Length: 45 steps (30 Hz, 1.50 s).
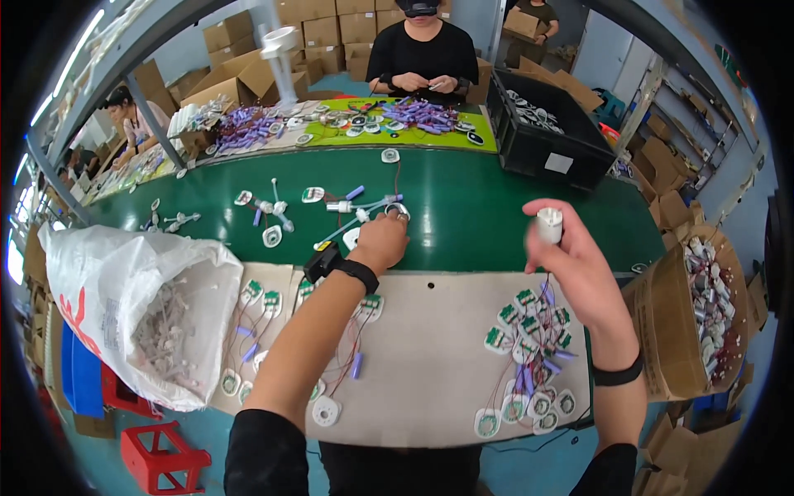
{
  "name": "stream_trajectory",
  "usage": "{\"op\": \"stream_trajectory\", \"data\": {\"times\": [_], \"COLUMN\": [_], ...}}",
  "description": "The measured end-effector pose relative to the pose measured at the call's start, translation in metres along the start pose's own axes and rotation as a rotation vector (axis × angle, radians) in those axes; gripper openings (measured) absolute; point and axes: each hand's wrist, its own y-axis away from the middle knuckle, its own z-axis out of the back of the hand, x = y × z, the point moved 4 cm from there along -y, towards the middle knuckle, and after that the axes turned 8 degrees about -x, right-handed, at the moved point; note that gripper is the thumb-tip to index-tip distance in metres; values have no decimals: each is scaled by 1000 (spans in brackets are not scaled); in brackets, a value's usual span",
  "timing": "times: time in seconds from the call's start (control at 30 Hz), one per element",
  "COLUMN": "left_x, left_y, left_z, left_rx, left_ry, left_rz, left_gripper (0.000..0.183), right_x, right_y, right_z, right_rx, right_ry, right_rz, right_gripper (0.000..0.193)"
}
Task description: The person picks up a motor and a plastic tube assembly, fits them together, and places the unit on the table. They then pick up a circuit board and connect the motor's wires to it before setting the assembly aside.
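My right hand [579, 269] is raised over the green surface's near edge, a short white cylindrical plastic part [549, 224] pinched between thumb and fingers. Farther left, my left hand [382, 240] reaches onto the green conveyor belt [463, 198]. Its fingers are curled down beside a white round part, and what they grip is mostly hidden. Around it lie wired assemblies with clear plastic tubes, white discs and a purple cylindrical cell [355, 193]. Another such assembly [265, 207] rests to the left. On the grey work mat [413, 355], wired green circuit boards in white housings [529, 322] are heaped at the right.
A white sack [124, 306] of plastic parts lies open at left. A cardboard box [662, 322] of metallic parts stands at right, a black crate [538, 149] at far right. Across the belt, a person [422, 58] works behind piled purple cells [422, 114]. A red stool [165, 456] stands below.
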Motion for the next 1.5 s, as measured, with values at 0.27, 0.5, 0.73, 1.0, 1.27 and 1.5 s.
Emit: {"op": "stream_trajectory", "data": {"times": [0.27, 0.5, 0.73, 1.0, 1.27, 1.5], "left_x": [12, -35, -9, 17, 30, 42], "left_y": [-52, -77, -60, -54, -48, 74], "left_z": [-53, -32, -76, -89, -61, 98], "left_rx": [-100, 159, 111, 82, -118, -62], "left_ry": [68, 1436, 1321, 1166, 636, 543], "left_rz": [165, 561, 700, 709, 398, 236], "left_gripper": [31, 36, 34, 31, 29, 35], "right_x": [-39, -63, -85, -95, -86, -49], "right_y": [-13, -30, -37, -39, -30, -12], "right_z": [42, 66, 58, 54, 27, -10], "right_rx": [-17, -53, -35, -188, -102, -33], "right_ry": [-38, -409, -517, -378, -108, 172], "right_rz": [-51, -147, -218, -268, -219, 129], "right_gripper": [36, 43, 38, 29, 42, 19]}}
